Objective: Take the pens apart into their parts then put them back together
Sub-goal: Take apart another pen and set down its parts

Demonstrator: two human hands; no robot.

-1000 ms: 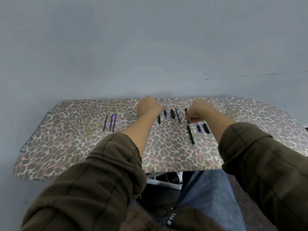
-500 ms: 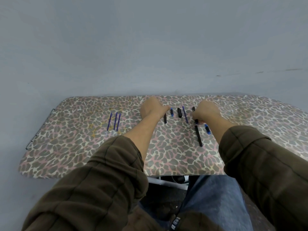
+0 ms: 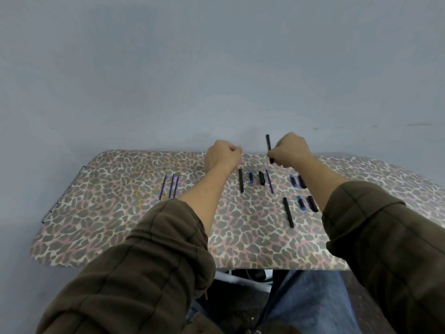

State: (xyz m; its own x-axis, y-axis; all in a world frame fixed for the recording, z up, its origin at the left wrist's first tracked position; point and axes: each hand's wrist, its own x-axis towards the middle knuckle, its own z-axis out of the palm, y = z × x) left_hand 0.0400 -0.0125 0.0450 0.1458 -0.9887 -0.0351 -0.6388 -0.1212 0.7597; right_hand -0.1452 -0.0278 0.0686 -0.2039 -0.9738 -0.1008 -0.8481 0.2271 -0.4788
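Observation:
My right hand [image 3: 290, 150] is closed around a black pen barrel [image 3: 268, 143], held upright above the far edge of the leopard-print board [image 3: 134, 213]. My left hand [image 3: 222, 156] hovers in a fist to its left; whether it holds anything is hidden. Below the hands lie loose parts: a black barrel [image 3: 240, 180], a small blue piece [image 3: 251, 177], a short black cap [image 3: 261, 178] and a thin blue refill [image 3: 269, 180]. Nearer me lies another black barrel [image 3: 288, 212] with blue and black short pieces [image 3: 301, 202] beside my right forearm. Three blue refills [image 3: 170, 186] lie at the left.
The board is narrow, with a rounded left end and a metal wire rack [image 3: 60, 196] on that edge. A plain grey wall [image 3: 216, 68] rises right behind it. My knees in jeans [image 3: 305, 304] are under the near edge.
My right hand has lifted a black barrel off the board and raised it upright. My left hand has risen from the board too, uncovering the black barrel below it.

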